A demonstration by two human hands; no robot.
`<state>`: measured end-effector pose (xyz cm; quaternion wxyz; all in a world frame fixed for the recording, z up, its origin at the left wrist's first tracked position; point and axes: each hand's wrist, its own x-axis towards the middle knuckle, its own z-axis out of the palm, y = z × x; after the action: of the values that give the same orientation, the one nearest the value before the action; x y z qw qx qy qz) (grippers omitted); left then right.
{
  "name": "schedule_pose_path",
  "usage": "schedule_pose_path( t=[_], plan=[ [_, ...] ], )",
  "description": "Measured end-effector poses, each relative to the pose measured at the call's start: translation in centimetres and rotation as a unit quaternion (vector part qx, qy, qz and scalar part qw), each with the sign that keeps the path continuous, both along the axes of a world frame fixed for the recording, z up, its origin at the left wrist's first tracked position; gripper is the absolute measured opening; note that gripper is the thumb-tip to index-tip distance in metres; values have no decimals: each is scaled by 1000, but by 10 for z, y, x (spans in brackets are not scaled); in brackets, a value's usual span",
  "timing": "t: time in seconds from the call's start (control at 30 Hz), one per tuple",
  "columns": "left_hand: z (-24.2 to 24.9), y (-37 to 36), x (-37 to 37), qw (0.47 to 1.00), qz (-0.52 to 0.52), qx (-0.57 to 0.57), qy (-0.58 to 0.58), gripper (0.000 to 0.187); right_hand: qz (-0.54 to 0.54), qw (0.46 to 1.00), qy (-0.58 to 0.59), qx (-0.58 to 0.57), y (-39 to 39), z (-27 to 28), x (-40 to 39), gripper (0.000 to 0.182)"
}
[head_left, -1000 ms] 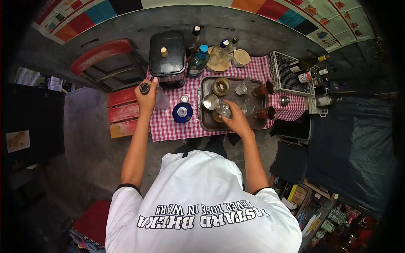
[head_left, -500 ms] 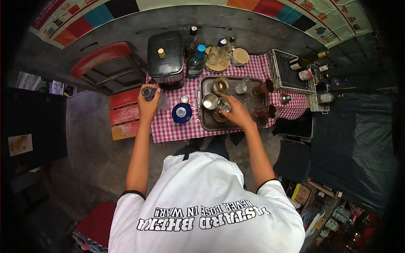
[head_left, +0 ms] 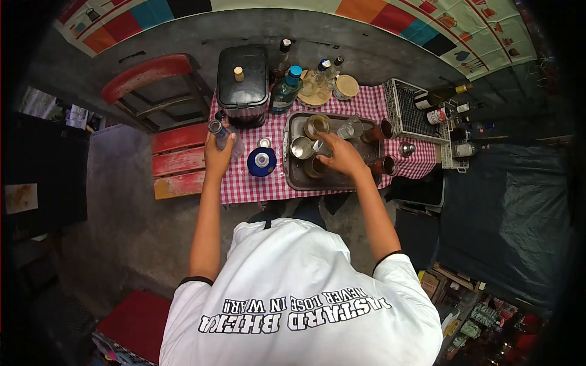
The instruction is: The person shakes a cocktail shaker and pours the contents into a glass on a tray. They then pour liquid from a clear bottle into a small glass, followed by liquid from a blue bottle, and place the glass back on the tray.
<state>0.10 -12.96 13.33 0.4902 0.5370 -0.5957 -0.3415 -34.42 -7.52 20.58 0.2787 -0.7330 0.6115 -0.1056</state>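
My left hand [head_left: 218,154] is wrapped round a clear bottle [head_left: 234,144] at the left edge of the checked cloth, the neck pointing up. Over the brown tray [head_left: 293,177], my right hand [head_left: 343,157] grips a small clear glass [head_left: 321,148], which its fingers partly cover. Close to that hand are a metal cup [head_left: 301,147], an amber glass jar [head_left: 317,125] and a second amber vessel partly hidden under the hand. A clear glass [head_left: 350,129] leans farther back on the tray. Between my hands stands a round blue container [head_left: 261,162] with a silver top.
Two reddish-brown glasses [head_left: 386,129] lie tilted at the tray's right side. A black lidded bin [head_left: 243,79], a blue-capped bottle [head_left: 285,91] and a woven plate [head_left: 314,97] with glassware stand behind. A wire rack [head_left: 395,100] with bottles is right; a red chair [head_left: 177,161], left.
The bottle in my left hand now tilts slightly more to the left. My right hand stays over the tray, its fingers a little shifted around the small glass. The whole view has shifted slightly.
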Motion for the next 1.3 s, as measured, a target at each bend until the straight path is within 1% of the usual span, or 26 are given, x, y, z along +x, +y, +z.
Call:
schedule_pose_path(
  t=[0.23,0.3,0.43,0.5,0.7,0.77,0.83,0.9,0.93,1.0,1.03,1.1,1.13,1.2,1.23,1.3],
  plan=[
    [-7,-1,0,1000,5,-14,12,34,22,999,46,-6,-7,22,-2,72],
    [-9,-1,0,1000,5,-10,0,31,36,997,66,7,-8,31,-2,72],
    [-10,-1,-1,1000,12,-19,-8,31,50,997,62,-16,-11,35,-3,73],
    [-10,-1,-1,1000,10,-13,-4,32,57,996,69,2,-12,38,-1,72],
    [-11,-2,-2,999,22,-36,-6,32,63,994,84,0,-16,28,5,72],
    [-10,-3,-1,999,16,-34,-5,32,59,996,71,-3,-17,31,6,71],
    [-6,-2,0,999,9,-32,-4,33,54,997,57,-8,-17,34,7,70],
    [1,-3,1,1000,6,3,-17,34,52,997,58,-7,-17,37,6,70],
    [5,-4,1,1000,4,2,-18,34,50,997,57,-8,-16,35,4,70],
    [17,-7,1,998,-3,-42,-51,39,38,997,47,-41,-13,33,2,71],
    [25,-9,-1,998,-5,-44,-52,39,35,997,45,-42,-10,33,3,71],
    [39,-9,-7,996,10,-60,65,38,2,998,24,-57,-1,34,5,69],
    [41,-11,-9,996,7,-61,63,38,-1,998,22,-59,3,34,6,69],
    [44,-14,-12,982,-16,-50,179,35,-71,996,-63,-3,13,33,10,69],
    [45,-14,-13,983,-19,-51,177,35,-74,995,-66,-4,19,30,12,69],
    [47,-17,-14,987,-27,-25,157,15,-129,983,-126,-44,29,21,15,68]
  ],
)
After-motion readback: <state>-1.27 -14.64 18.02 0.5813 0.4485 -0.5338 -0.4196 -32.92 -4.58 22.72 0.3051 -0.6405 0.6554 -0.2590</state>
